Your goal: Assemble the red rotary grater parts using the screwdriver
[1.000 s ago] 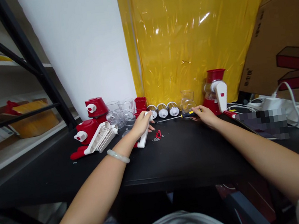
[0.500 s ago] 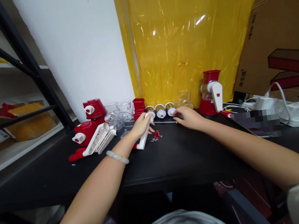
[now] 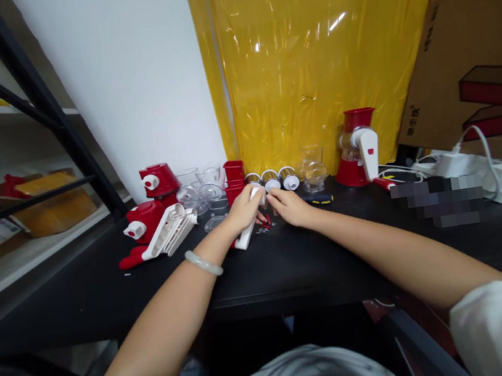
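Decent elbow room between the hands and the table's (image 3: 318,265) near edge, but metal drums (image 3: 289,179) crowd the far side. White handle's (image 3: 245,236) mid-table, left hand's (image 3: 242,210) fingers wrapped round it, long axis slanting away toward the right hand (image 3: 291,206). Right fingers are bunched; can't tell if they're pinching anything.

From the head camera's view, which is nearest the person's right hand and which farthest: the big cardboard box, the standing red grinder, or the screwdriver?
From the right hand:
1. Screwdriver: just to its right, on the table.
2. Grinder: farther right, toward the back.
3. Cardboard box: far right, behind the table.
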The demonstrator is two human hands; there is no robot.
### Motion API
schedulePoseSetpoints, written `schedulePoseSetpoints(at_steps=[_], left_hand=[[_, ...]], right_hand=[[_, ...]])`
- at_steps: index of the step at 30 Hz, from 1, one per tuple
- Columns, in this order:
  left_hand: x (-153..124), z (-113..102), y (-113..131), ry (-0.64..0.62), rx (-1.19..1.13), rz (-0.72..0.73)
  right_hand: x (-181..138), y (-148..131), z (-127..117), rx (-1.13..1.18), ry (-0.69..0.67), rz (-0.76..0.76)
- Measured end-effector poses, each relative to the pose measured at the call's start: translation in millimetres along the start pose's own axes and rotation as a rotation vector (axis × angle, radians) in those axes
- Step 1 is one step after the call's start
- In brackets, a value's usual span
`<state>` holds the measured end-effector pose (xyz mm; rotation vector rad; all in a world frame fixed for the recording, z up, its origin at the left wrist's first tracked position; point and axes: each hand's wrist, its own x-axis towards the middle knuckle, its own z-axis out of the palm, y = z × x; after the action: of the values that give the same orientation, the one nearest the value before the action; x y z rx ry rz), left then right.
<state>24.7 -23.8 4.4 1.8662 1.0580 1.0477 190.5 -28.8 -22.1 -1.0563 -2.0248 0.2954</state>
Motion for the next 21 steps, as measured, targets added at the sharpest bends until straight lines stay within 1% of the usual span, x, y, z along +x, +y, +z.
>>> schedulePoseSetpoints(at_steps=[3,7,12,21], left_hand=[[-2.7,3.0,2.5,-0.031,0.012,0.002],[-4.4,3.6,3.7,-0.025,0.032,-0.001],[-3.6,4.0,2.7,-0.023,0.032,0.007],[-4.7,5.4,5.6,-0.034,0.032,0.006]], right_hand=[[-2.8,-1.4,-1.0,0.001,0.012,0.010],[-4.5,-5.6,0.6,0.047,0.038,0.050],[-6.5,-8.9,0.8,0.034,0.050,0.032],[-6.2,-6.5,1.4,0.030,0.059,0.025]])
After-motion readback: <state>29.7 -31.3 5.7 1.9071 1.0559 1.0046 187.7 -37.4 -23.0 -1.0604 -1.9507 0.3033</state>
